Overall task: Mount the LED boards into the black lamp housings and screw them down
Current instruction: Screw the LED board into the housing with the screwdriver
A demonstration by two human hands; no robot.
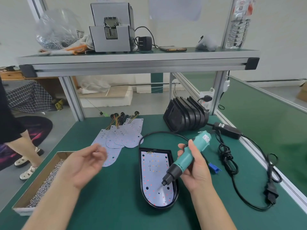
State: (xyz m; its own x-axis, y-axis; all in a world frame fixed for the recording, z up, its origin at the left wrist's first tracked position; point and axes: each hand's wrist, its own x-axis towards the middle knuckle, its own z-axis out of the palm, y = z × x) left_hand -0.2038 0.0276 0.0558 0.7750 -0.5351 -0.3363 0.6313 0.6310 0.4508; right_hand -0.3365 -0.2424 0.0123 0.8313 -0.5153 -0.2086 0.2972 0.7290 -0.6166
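A black lamp housing lies on the green table with a white LED board set inside it. My right hand grips a teal electric screwdriver, whose bit tip hovers just over the lower part of the board. My left hand floats to the left of the housing, palm up, blurred, with fingers curled; whether it pinches a screw I cannot tell. More LED boards with wires lie fanned out behind. A stack of empty black housings stands at the back right.
A cardboard box of screws sits at the table's left edge. The screwdriver's black cable and power adapter trail along the right side. A blue connector lies beside my right hand. A person stands at far left. A shelf overhead carries a screw feeder machine.
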